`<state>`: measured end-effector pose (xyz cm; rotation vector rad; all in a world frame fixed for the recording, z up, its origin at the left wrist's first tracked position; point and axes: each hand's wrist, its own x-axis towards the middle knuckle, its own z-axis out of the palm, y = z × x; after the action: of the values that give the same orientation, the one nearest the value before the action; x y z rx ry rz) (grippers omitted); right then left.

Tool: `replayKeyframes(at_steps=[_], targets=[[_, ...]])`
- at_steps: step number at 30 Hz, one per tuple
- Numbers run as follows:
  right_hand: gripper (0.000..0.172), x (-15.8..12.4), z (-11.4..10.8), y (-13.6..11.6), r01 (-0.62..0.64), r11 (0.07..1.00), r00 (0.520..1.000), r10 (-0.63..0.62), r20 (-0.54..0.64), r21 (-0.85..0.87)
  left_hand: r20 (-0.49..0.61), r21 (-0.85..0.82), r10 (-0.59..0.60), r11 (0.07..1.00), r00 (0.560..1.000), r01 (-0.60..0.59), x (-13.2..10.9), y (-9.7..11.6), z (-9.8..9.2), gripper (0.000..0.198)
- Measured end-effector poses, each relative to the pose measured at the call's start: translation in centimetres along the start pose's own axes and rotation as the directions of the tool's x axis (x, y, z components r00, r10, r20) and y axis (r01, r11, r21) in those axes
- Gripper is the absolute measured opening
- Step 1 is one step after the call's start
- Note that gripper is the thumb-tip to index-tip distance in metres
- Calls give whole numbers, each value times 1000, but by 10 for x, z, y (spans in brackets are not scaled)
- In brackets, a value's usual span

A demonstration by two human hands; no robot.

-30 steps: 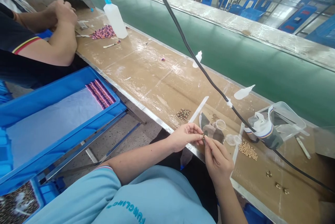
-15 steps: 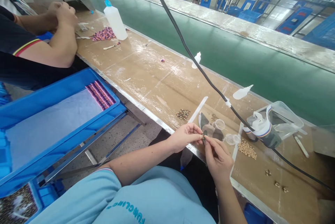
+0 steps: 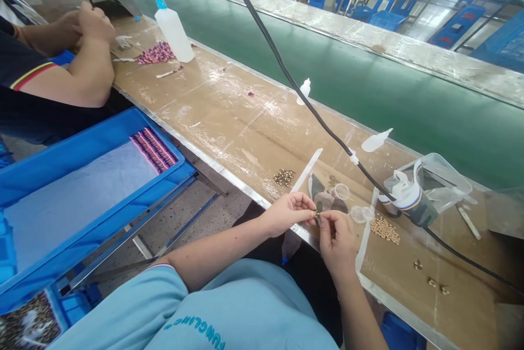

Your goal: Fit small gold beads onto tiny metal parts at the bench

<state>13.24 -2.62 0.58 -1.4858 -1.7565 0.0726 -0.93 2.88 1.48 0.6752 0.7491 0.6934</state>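
Over the table's near edge, my left hand (image 3: 292, 213) pinches a tiny dark-and-gold piece (image 3: 317, 214) between thumb and fingertips. My right hand (image 3: 338, 238) meets it there, its thumb and forefinger closed at the same piece. The fingers cover most of it, so its exact kind is unclear. Just beyond the hands lie a dark grey patch (image 3: 317, 186) and small clear round cups (image 3: 360, 214). To the left sits a pile of small dark-and-gold pieces (image 3: 283, 177); to the right, a pile of small tan beads (image 3: 385, 230).
A black cable (image 3: 282, 63) crosses above the table. Behind stand a clear plastic tub (image 3: 450, 175), small white squeeze bottles (image 3: 376, 141) and a large bottle (image 3: 175, 33). A blue tray (image 3: 82, 140) is at left, beside a co-worker's arm (image 3: 88, 74). Several loose pieces (image 3: 432, 282) lie right.
The view has shifted slightly. My right hand's fingers have curled in more around the small piece, while my left hand keeps its pinch in nearly the same place.
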Motion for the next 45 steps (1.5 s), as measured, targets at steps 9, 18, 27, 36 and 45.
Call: replayKeyframes(at_steps=[9, 18, 27, 36, 45], targets=[[10, 1, 0, -2, 50, 998, 999, -50, 15, -23, 1, 14, 14, 1000, 1000, -14, -1, -2, 0, 30], [9, -5, -4, -7, -93, 994, 995, 95, -35, 53, 22, -15, 118, 993, 993, -117, -5, -3, 2, 37], [8, -6, -2, -11, -45, 999, 996, 47, -79, 27, 23, 66, 223, 972, 974, -224, -5, -11, 2, 33], [6, -9, -2, -9, 15, 1000, 994, -16, -107, -11, 17, 76, 232, 970, 973, -233, -6, -12, 4, 35], [13, -9, -3, -8, -104, 993, 992, 108, -72, 56, 14, 83, 192, 978, 981, -192, -5, -11, 4, 34]])
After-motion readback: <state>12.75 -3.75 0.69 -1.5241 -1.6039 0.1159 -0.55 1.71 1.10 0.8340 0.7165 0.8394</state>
